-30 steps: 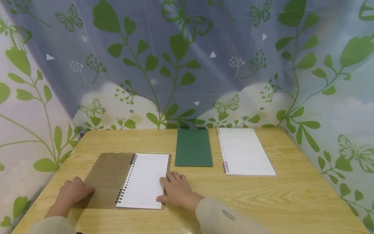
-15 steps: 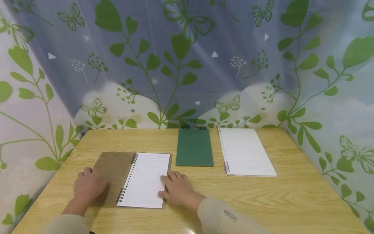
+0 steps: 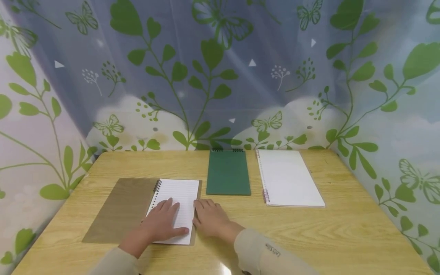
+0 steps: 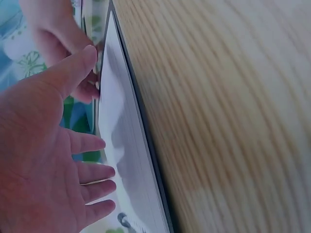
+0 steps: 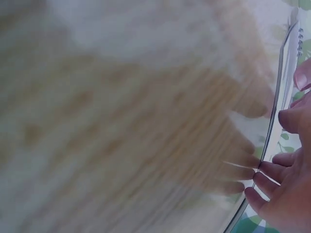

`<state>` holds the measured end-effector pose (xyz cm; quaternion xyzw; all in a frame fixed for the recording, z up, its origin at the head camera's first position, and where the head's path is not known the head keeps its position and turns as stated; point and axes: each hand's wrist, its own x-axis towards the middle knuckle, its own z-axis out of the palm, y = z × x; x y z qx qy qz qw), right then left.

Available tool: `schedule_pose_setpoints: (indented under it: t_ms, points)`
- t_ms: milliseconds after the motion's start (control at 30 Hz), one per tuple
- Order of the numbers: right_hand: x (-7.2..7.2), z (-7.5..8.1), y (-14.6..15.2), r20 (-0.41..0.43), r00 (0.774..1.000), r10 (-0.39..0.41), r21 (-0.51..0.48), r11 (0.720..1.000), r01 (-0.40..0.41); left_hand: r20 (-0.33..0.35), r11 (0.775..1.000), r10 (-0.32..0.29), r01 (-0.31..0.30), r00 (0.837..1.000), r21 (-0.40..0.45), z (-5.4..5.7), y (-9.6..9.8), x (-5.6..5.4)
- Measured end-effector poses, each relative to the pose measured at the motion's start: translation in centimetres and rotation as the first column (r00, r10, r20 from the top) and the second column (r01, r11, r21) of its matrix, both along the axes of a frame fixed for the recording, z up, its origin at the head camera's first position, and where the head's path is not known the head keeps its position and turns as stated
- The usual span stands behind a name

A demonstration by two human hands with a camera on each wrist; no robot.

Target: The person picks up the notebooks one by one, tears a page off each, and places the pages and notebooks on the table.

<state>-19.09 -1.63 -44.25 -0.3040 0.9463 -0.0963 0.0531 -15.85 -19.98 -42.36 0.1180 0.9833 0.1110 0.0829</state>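
Observation:
A spiral-bound notebook lies open at the table's left-centre, its lined white page to the right and its brownish see-through cover folded out to the left. My left hand is over the page, fingers spread and thumb pointing right. In the left wrist view the left hand's fingers look straight; whether they press the paper I cannot tell. At the notebook's right edge rests my right hand, fingertips along the border. The right wrist view shows its fingers fairly straight at that edge. Part of the binding is hidden by my left hand.
Behind the notebook to the right lies a green notepad with black rings on top. Beside it, further right, is a larger white spiral notebook. The wooden table backs onto a leaf-patterned curtain.
My left hand has moved right, from the outer part of the brown cover onto the lined page. My right hand has stayed at the right edge, its thumb shifting off the page towards the border.

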Motion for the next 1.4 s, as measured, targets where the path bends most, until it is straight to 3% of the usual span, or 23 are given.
schedule_pose_setpoints:
  t_ms: [133, 333, 1000, 1400]
  points:
    - [-0.5, -0.1, 0.1, -0.036, 0.999, -0.024, -0.034, 0.999, 0.023, -0.019, 1.000, -0.023, 0.023, 1.000, -0.012, -0.6, 0.7, 0.0]
    - [-1.0, -0.6, 0.3, -0.074, 0.996, -0.046, -0.025, 0.999, 0.044, -0.032, 0.998, -0.007, 0.005, 0.999, -0.064, -1.0, 1.2, 0.2]
    - [-1.1, -0.7, 0.3, -0.100, 0.995, -0.017, -0.003, 1.000, 0.016, -0.032, 0.999, 0.007, -0.008, 0.999, -0.044, -1.1, 1.1, 0.0]
    - [-1.1, -0.4, 0.3, -0.058, 0.998, -0.024, -0.012, 1.000, 0.023, -0.059, 0.999, 0.002, -0.004, 0.998, -0.033, -1.2, 1.0, 0.0]
